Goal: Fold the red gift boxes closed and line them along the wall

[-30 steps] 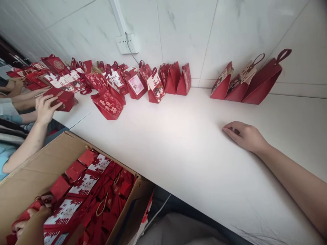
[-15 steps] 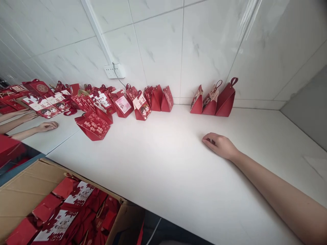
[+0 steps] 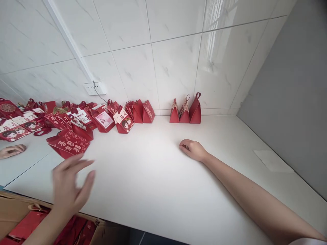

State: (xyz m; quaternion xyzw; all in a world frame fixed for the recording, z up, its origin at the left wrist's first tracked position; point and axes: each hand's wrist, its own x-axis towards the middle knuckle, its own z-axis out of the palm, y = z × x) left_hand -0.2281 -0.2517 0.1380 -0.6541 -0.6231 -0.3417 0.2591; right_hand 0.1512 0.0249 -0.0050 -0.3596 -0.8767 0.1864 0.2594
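Observation:
My left hand (image 3: 73, 182) is raised over the near left part of the white table (image 3: 143, 177). Its fingers and thumb are apart with nothing between them, slightly blurred by motion. Just beyond its fingertips a red gift box (image 3: 73, 144) with pale lettering lies tilted on the table. My right hand (image 3: 191, 149) rests on the tabletop, fingers loosely curled in, and I see nothing in it. Behind it, against the wall, three small red triangular gift boxes with ribbon loops stand upright, the rightmost one plain red (image 3: 195, 112).
Several more red and white gift boxes (image 3: 104, 119) crowd the left along the wall. A cardboard carton (image 3: 102, 233) of red boxes stands below the table's near edge. Another person's hand (image 3: 12, 150) rests at far left. A socket strip (image 3: 95, 88) with a cable is on the wall.
My left hand has come into view at the lower left. The view has swung right, so everything sits further left. My right hand stays resting on the table.

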